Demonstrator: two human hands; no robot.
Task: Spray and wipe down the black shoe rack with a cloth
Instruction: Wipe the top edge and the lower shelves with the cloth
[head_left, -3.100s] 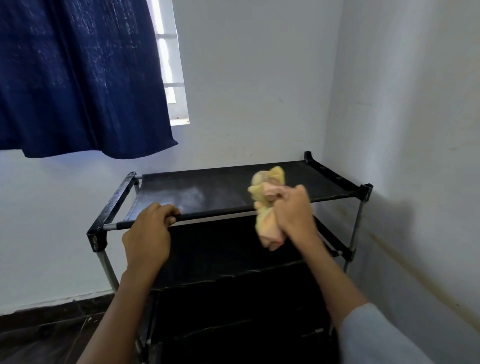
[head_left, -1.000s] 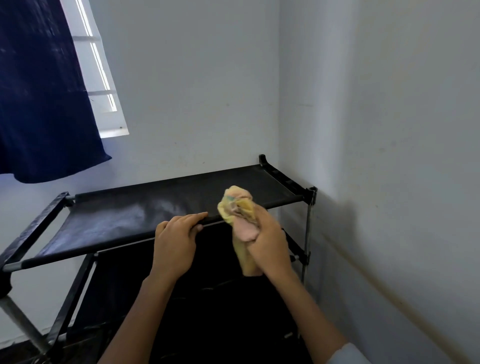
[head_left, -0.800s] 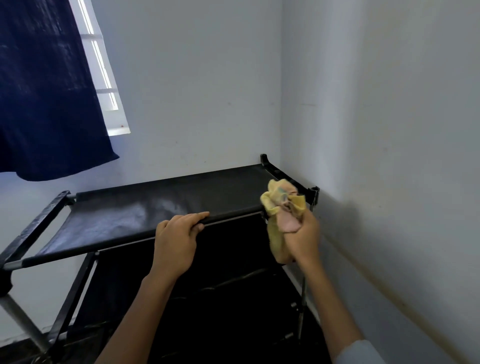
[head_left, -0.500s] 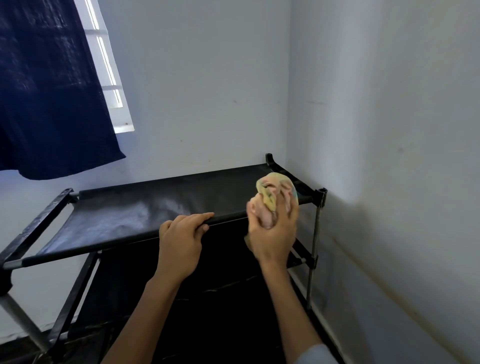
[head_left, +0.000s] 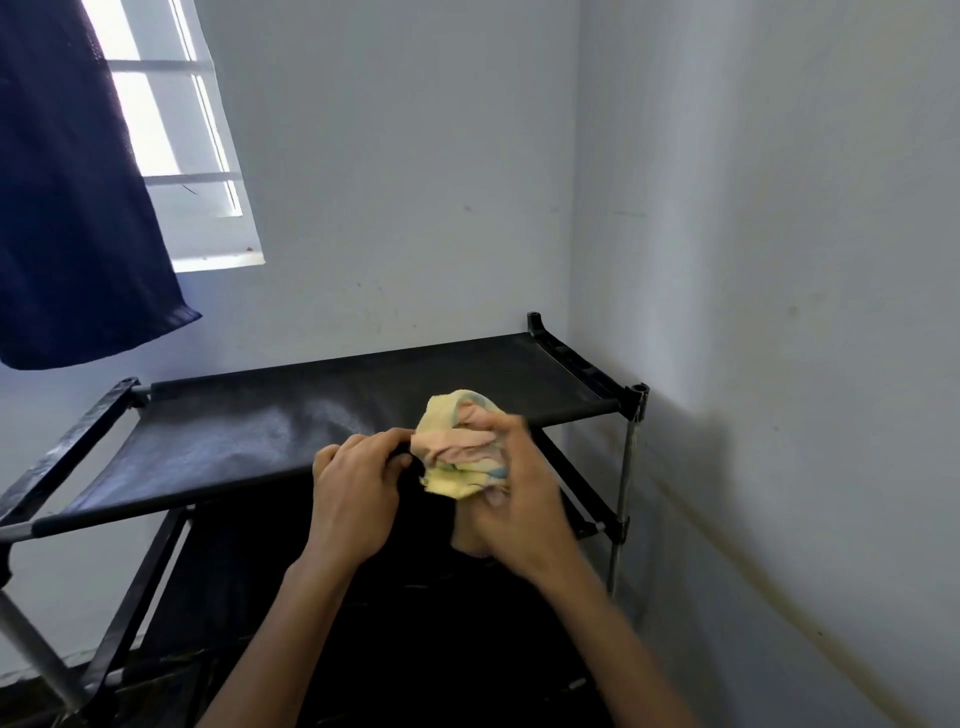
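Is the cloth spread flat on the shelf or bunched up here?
Bunched up. The cloth is a crumpled wad held in the right hand, pressed at the front edge of the shoe rack.

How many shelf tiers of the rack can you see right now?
2. The top tier spans the rack under the hands; a second tier shows only at its right end rail. Lower tiers may be hidden in the dark below.
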